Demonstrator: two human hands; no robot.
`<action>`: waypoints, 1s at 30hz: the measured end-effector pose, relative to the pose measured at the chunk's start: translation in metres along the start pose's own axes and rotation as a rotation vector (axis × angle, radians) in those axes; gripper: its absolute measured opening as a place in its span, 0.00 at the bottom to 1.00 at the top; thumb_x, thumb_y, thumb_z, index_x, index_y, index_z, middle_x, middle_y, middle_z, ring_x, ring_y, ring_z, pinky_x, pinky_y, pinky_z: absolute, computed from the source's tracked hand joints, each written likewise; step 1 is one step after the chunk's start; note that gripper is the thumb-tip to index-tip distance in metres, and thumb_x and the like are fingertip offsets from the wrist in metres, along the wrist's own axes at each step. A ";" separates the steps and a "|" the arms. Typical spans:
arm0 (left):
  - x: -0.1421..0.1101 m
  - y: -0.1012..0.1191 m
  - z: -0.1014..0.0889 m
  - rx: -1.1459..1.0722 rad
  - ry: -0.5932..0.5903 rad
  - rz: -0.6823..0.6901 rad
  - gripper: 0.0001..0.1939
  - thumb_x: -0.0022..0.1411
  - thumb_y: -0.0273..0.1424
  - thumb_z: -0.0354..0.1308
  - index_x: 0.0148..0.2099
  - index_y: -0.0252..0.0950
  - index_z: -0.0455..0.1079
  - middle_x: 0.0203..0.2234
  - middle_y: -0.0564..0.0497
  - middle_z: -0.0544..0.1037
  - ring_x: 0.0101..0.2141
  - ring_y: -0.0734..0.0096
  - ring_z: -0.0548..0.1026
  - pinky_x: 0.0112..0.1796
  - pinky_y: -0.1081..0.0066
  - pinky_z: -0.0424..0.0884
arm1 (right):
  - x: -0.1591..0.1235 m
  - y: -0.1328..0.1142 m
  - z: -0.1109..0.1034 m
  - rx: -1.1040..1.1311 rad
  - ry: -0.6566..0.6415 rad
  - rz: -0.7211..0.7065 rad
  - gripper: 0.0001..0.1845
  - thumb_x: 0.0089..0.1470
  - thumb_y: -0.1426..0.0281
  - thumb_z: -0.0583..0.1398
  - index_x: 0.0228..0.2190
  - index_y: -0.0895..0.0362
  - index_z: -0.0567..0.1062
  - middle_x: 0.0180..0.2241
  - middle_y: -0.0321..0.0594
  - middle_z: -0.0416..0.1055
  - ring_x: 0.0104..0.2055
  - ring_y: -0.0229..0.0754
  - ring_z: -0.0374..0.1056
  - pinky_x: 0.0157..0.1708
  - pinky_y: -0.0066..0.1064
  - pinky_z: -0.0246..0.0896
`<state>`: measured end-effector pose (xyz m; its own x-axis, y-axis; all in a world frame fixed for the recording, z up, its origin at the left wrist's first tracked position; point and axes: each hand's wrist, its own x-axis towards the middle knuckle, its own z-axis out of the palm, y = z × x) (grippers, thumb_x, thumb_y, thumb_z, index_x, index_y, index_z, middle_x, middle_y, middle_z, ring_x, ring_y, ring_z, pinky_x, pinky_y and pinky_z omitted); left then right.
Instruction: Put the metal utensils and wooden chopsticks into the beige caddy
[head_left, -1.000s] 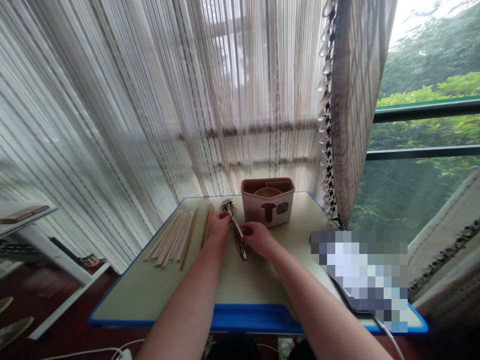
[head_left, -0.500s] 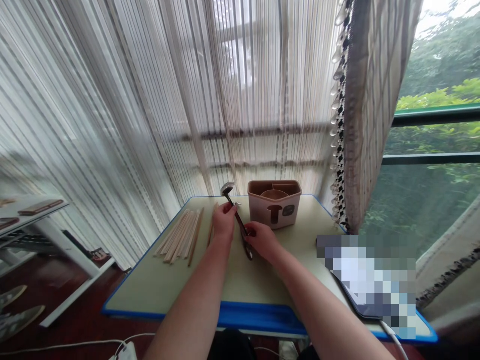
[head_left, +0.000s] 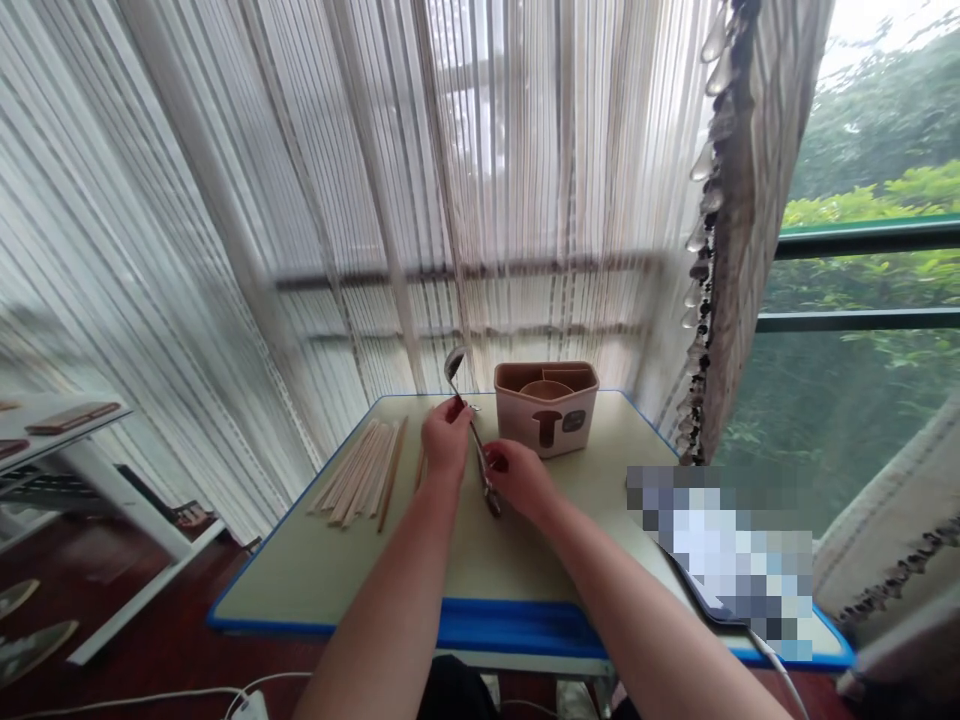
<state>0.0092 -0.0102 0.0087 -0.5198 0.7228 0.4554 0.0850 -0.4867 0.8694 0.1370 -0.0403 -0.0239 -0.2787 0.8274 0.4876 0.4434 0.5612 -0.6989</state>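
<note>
The biggest thing is the stripy curtain (head_left: 337, 200), which hangs beyond the left grip (head_left: 445, 440) and the right grip (head_left: 521, 475). Next comes the pale surface (head_left: 285, 580) with a blue edge, under both of them. On it, just past the right grip, stands a pink and brown box (head_left: 514, 415) (it has round and straight walls inside). A flat dark thing (head_left: 712, 605) lies to the right of the right grip, near the corner, mostly hidden by blurry squares. A bunch of thin wooden sticks (head_left: 360, 475) lies to the left of the left grip, spread like a fan, and a few more sticks (head_left: 421, 468) are partly hidden behind that arm.

The shiny ladle (head_left: 475, 432) is up between the two grips. Its round scoop is past the left grip, and its handle slants down to the right grip. The left grip is closed on the handle. The right grip has bent fingers at the lower part, but I cannot tell if they pinch it. A tiny shiny bit (head_left: 475, 407) shows just beyond the left grip.
</note>
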 end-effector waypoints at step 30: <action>-0.013 0.065 0.006 -0.492 -0.226 -0.178 0.17 0.48 0.34 0.64 0.41 0.32 0.72 0.37 0.44 0.78 0.32 0.72 0.76 0.42 0.64 0.71 | 0.004 -0.018 -0.031 0.540 0.002 0.111 0.12 0.47 0.64 0.58 0.31 0.59 0.75 0.25 0.37 0.71 0.27 0.36 0.64 0.28 0.27 0.58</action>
<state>0.0270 -0.0484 0.0604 -0.2906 0.8753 0.3866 -0.4217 -0.4799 0.7693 0.1539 -0.0479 0.0069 -0.2531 0.8826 0.3963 -0.0307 0.4021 -0.9151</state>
